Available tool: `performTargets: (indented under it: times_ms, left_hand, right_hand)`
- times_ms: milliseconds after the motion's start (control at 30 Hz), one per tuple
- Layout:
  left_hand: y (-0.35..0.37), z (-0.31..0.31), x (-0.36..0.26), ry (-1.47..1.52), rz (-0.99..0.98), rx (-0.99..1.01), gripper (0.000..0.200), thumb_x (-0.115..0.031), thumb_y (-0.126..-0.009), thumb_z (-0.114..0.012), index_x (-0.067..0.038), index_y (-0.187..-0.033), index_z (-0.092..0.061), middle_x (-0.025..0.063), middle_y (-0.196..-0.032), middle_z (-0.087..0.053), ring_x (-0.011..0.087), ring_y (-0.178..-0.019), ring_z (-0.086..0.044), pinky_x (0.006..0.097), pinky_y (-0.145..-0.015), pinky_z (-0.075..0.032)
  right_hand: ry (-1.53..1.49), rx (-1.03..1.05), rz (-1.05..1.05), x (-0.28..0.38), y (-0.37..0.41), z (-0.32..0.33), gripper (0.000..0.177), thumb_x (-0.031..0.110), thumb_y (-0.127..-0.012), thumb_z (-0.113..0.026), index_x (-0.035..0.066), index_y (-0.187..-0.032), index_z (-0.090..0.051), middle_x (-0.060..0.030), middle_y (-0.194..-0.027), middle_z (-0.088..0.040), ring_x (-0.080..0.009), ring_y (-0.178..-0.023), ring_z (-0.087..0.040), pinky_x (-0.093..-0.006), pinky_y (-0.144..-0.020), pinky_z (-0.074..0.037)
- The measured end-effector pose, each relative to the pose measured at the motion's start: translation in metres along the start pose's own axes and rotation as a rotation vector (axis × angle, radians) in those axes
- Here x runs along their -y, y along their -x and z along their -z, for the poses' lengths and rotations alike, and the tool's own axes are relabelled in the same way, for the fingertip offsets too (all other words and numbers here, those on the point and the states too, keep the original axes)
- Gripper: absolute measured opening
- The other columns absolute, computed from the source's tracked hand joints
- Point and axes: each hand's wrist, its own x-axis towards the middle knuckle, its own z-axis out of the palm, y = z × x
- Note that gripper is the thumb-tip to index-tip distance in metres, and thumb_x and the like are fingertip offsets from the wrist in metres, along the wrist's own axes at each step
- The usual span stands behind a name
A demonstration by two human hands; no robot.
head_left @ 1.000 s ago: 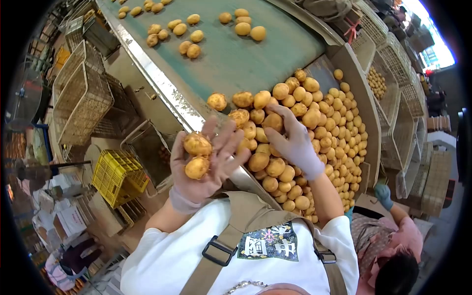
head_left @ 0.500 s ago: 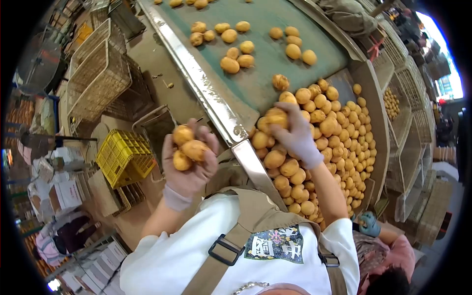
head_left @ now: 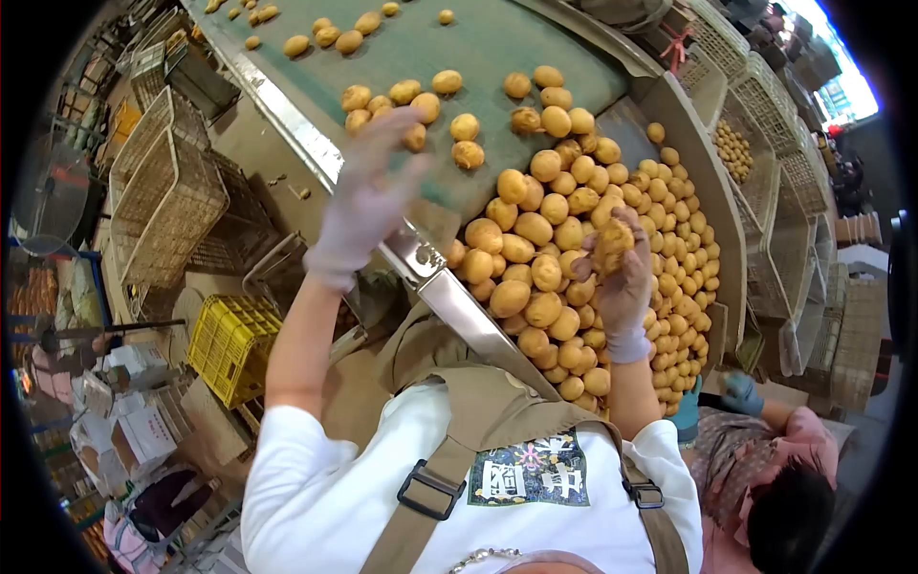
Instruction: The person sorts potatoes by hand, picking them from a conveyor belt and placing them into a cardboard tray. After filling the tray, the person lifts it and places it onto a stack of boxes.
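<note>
My left hand, in a pale thin glove, reaches over the metal edge of the green belt. Its fingers are spread and somewhat blurred, with no potato visible in it. Just beyond its fingertips lies a group of potatoes on the belt. My right hand, gloved too, is turned palm up above the heap of potatoes. Its fingers are wrapped round a rough, brownish-yellow potato.
A shiny metal rail runs along the belt's near side. Left of it stand a yellow crate and stacked pale crates. More crates line the right side. A co-worker in pink is at the lower right, wearing bluish gloves.
My left hand has moved up over the belt, and the several potatoes it held no longer show in it. My right hand has lifted and turned, holding a potato. Potatoes on the belt have shifted.
</note>
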Motion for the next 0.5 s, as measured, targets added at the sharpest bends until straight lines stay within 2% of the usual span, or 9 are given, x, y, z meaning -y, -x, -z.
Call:
performTargets:
  times_ms: [33,100,167,200,267,300,367,467,500]
  left_hand:
    - [-0.026,-0.021,-0.007,-0.132,-0.191,0.127,0.054,-0.026,-0.092,-0.066,-0.010,-0.143,-0.057,0.0173,-0.142,-0.058,0.0307,-0.133,-0.054,0.0394,-0.113,-0.041]
    - [-0.065,-0.071,-0.010,-0.299,-0.277,0.264,0.053,-0.027,-0.093,-0.064,-0.014,-0.143,-0.056,0.0174,-0.143,-0.056,0.0351,-0.130,-0.055,0.0409,-0.110,-0.044]
    - [-0.097,-0.122,0.012,-0.565,-0.374,0.365,0.055,-0.032,-0.093,-0.061,-0.018,-0.146,-0.054,0.0183,-0.146,-0.054,0.0383,-0.132,-0.053,0.0446,-0.109,-0.044]
    - [-0.109,-0.135,0.007,-0.531,-0.255,0.592,0.056,-0.031,-0.093,-0.059,-0.015,-0.146,-0.051,0.0214,-0.143,-0.053,0.0422,-0.124,-0.057,0.0468,-0.104,-0.048]
    - [-0.106,-0.161,0.027,-0.541,-0.379,0.645,0.052,-0.027,-0.091,-0.059,-0.012,-0.141,-0.053,0.0190,-0.135,-0.055,0.0382,-0.111,-0.062,0.0475,-0.095,-0.053]
    - [-0.101,-0.167,0.024,-0.533,-0.414,0.616,0.053,-0.018,-0.087,-0.063,-0.013,-0.140,-0.055,0.0194,-0.129,-0.058,0.0411,-0.103,-0.065,0.0480,-0.089,-0.056]
    - [-0.089,-0.175,0.029,-0.445,-0.476,0.525,0.053,-0.011,-0.088,-0.060,-0.022,-0.139,-0.055,0.0210,-0.127,-0.055,0.0395,-0.105,-0.063,0.0478,-0.089,-0.055]
    - [-0.090,-0.176,0.036,-0.489,-0.450,0.643,0.058,-0.017,-0.090,-0.061,-0.023,-0.146,-0.049,0.0244,-0.137,-0.049,0.0401,-0.103,-0.065,0.0488,-0.086,-0.057]
    - [-0.087,-0.171,0.032,-0.487,-0.413,0.661,0.062,-0.020,-0.089,-0.062,-0.022,-0.149,-0.047,0.0258,-0.140,-0.046,0.0408,-0.105,-0.065,0.0488,-0.088,-0.057]
  right_hand:
    - [-0.028,-0.019,-0.011,-0.001,0.003,-0.004,0.064,0.040,-0.099,-0.054,-0.002,-0.144,-0.038,-0.0150,-0.105,-0.063,-0.0200,-0.082,-0.066,-0.0316,-0.068,-0.058]
    - [0.031,-0.043,-0.022,0.004,0.010,-0.008,0.066,0.043,-0.099,-0.054,-0.002,-0.144,-0.038,-0.0156,-0.104,-0.064,-0.0193,-0.081,-0.066,-0.0310,-0.067,-0.058]
    - [0.060,-0.074,0.026,0.003,0.013,-0.003,0.069,0.045,-0.098,-0.056,-0.002,-0.144,-0.037,-0.0162,-0.103,-0.065,-0.0198,-0.073,-0.066,-0.0313,-0.066,-0.057]
    - [0.031,-0.089,0.039,0.008,0.013,-0.002,0.068,0.043,-0.098,-0.057,-0.001,-0.145,-0.037,-0.0160,-0.103,-0.065,-0.0198,-0.073,-0.066,-0.0316,-0.066,-0.057]
    - [0.038,-0.141,0.097,0.016,0.010,0.004,0.063,0.034,-0.101,-0.056,-0.001,-0.148,-0.034,-0.0156,-0.103,-0.065,-0.0197,-0.072,-0.066,-0.0316,-0.067,-0.056]
    - [0.148,-0.155,0.195,0.019,0.004,0.004,0.059,0.028,-0.100,-0.058,-0.001,-0.147,-0.038,-0.0149,-0.107,-0.065,-0.0205,-0.078,-0.066,-0.0320,-0.070,-0.056]
    - [0.351,-0.153,0.364,0.039,-0.008,-0.005,0.053,0.015,-0.095,-0.062,0.000,-0.143,-0.048,-0.0139,-0.117,-0.065,-0.0232,-0.092,-0.065,-0.0344,-0.076,-0.055]
    - [0.831,0.300,1.179,0.111,-0.069,-0.043,0.054,0.016,-0.087,-0.068,0.002,-0.137,-0.055,-0.0130,-0.112,-0.066,-0.0283,-0.089,-0.066,-0.0401,-0.077,-0.055]
    - [0.926,0.342,1.288,0.135,-0.090,-0.055,0.054,0.016,-0.086,-0.069,0.004,-0.138,-0.055,-0.0126,-0.110,-0.066,-0.0293,-0.089,-0.066,-0.0416,-0.079,-0.055]
